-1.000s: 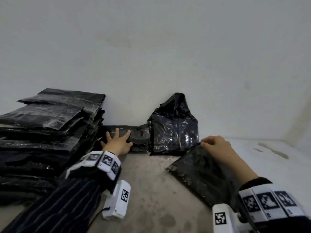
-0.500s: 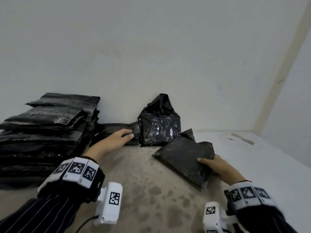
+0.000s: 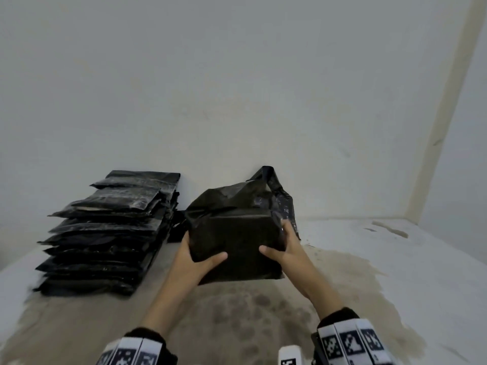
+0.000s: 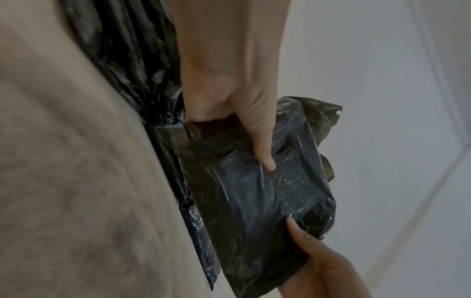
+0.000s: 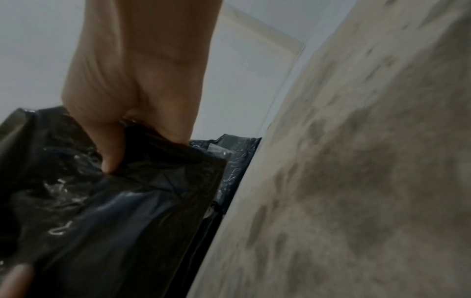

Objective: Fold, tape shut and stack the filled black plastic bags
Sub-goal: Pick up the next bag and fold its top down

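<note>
right now both hands have the filled black bag [image 3: 234, 241] up off the stained floor [image 3: 237, 312], approx centre of head view. left hand [image 3: 193, 262] grips its left edge, thumb on top, fingers curled under; right hand [image 3: 286, 250] grips the right edge w/ thumb across the top face. bag's loose neck sticks up at the back. stack of bags [image 3: 110, 227] sits at left by the wall [image 3: 237, 88], another upright bag [image 3: 283, 204] just behind the held one.
</note>
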